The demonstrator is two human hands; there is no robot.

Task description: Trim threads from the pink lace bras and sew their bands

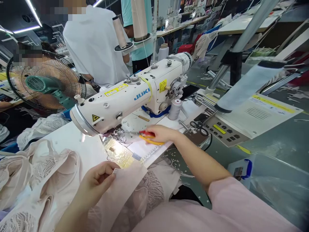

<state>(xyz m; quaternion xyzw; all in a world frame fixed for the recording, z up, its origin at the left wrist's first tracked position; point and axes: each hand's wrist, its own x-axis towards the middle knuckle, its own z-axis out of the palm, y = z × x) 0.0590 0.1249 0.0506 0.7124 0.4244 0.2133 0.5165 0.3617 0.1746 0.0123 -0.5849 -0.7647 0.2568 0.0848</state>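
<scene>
My left hand (98, 182) pinches the edge of a pale pink bra (125, 183) between thumb and fingers. The bra's cloth and lace hang over the table's near edge into my lap. In my right hand (161, 132) is a pair of scissors (147, 138) with red and orange handles, slightly blurred. Their blades point left, beside the needle area of a white sewing machine (130, 100). Under the needle, a shiny gold-coloured plate (117, 151) is lit by the lamp. A printed ruler strip (153, 154) runs along the table's front edge.
More pale pink bras (55, 170) are heaped on the table at left. A grey thread cone (175, 109) and a wooden-handled tool (143, 118) stand or lie behind my right hand. At back left is a fan (45, 83); people stand beyond the machine. A control box (258, 116) is at right.
</scene>
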